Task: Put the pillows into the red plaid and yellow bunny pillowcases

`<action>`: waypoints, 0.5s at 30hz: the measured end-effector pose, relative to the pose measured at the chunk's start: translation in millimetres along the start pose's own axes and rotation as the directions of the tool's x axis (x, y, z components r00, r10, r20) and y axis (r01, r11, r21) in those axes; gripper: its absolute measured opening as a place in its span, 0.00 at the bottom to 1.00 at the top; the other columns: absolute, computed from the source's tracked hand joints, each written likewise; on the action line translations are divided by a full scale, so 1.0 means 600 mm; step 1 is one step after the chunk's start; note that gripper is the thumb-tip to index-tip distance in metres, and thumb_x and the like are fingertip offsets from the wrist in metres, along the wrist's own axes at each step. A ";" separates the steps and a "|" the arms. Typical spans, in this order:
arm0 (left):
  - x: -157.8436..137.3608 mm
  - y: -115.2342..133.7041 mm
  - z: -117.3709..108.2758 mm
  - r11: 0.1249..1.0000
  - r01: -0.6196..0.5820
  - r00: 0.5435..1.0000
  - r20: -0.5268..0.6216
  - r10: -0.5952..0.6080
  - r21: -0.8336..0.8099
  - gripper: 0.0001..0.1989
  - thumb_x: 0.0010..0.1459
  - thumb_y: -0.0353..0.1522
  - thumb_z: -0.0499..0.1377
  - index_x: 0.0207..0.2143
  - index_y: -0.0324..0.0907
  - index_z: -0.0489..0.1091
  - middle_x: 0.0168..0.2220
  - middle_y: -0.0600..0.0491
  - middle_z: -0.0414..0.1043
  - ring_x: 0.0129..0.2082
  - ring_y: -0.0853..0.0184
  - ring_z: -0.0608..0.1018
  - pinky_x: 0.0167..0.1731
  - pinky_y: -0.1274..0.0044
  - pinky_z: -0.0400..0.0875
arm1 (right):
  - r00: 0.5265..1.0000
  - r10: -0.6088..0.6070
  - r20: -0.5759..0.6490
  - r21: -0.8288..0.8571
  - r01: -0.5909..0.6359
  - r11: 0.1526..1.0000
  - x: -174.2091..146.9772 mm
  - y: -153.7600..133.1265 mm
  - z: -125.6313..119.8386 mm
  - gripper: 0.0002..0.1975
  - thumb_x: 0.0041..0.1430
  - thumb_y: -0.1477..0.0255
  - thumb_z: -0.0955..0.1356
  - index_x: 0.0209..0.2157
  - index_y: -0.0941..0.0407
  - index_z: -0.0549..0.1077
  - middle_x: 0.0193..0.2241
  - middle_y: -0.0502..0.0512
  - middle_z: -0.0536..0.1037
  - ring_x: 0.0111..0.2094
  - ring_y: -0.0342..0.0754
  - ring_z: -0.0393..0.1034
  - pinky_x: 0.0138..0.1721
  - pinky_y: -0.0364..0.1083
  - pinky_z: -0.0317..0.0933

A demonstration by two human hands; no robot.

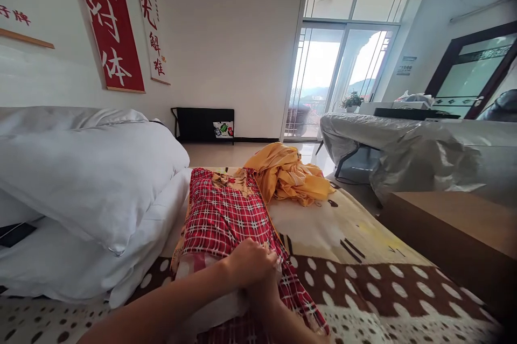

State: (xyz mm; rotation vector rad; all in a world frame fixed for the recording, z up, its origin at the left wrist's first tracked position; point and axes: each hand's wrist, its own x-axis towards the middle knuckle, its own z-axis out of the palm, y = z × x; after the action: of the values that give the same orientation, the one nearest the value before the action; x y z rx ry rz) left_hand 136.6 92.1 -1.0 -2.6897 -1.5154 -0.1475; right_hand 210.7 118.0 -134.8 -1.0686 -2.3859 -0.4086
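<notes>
Crosses left hand (251, 262) over right hand (262, 286) near the right edge of the red plaid pillowcase (226, 215), with left fingers curled inward at the cloth and right fingers hidden beneath; cannot tell whether pinching or only pressing. Has the pillowcase lying ahead on the patterned blanket (323, 231), partly around a whitish pillow (226, 306), with yellow cloth (291, 177) just beside its far right corner and white pillows (92, 172) piled to the left. Faces, farther out, a cardboard box (452, 225) on the right, a plastic-draped table (436, 158) behind it, glass doors (317, 72) at the back and a red scroll (117, 32) on the wall.
</notes>
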 end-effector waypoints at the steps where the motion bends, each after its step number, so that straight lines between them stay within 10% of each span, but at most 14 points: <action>1: -0.003 -0.011 -0.002 0.999 -0.016 1.000 0.004 0.016 0.028 0.14 0.63 0.25 0.46 0.37 0.42 0.71 0.34 0.46 0.75 0.31 0.60 0.76 0.29 0.69 0.67 | 1.000 0.026 0.004 -0.050 -0.026 0.998 -0.009 0.005 -0.009 0.14 0.53 0.84 0.64 0.41 0.66 0.74 0.37 0.72 0.76 0.37 0.61 0.72 0.39 0.60 0.65; 8: -0.087 -0.106 -0.014 0.993 0.087 0.986 -0.152 -0.075 0.075 0.11 0.58 0.25 0.52 0.44 0.41 0.66 0.45 0.48 0.69 0.45 0.59 0.70 0.46 0.66 0.65 | 0.999 -0.013 -0.052 -0.241 0.000 0.970 -0.089 0.058 -0.069 0.31 0.49 0.82 0.63 0.58 0.60 0.65 0.43 0.74 0.76 0.39 0.64 0.74 0.36 0.59 0.67; 15: -0.186 -0.184 0.013 0.845 0.519 0.805 -0.258 -0.534 -0.127 0.13 0.57 0.25 0.51 0.44 0.40 0.68 0.44 0.47 0.70 0.47 0.59 0.70 0.49 0.68 0.65 | 0.924 -0.287 -0.254 -0.134 0.261 0.956 -0.019 -0.075 -0.110 0.25 0.62 0.66 0.61 0.58 0.60 0.65 0.53 0.71 0.70 0.51 0.66 0.67 0.47 0.63 0.61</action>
State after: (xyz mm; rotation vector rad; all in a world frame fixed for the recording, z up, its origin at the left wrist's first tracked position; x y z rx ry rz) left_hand -14.8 54.8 -21.4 -2.0721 -2.1253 -0.5725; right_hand 204.0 51.8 -89.0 -0.6648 -2.2877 -0.7289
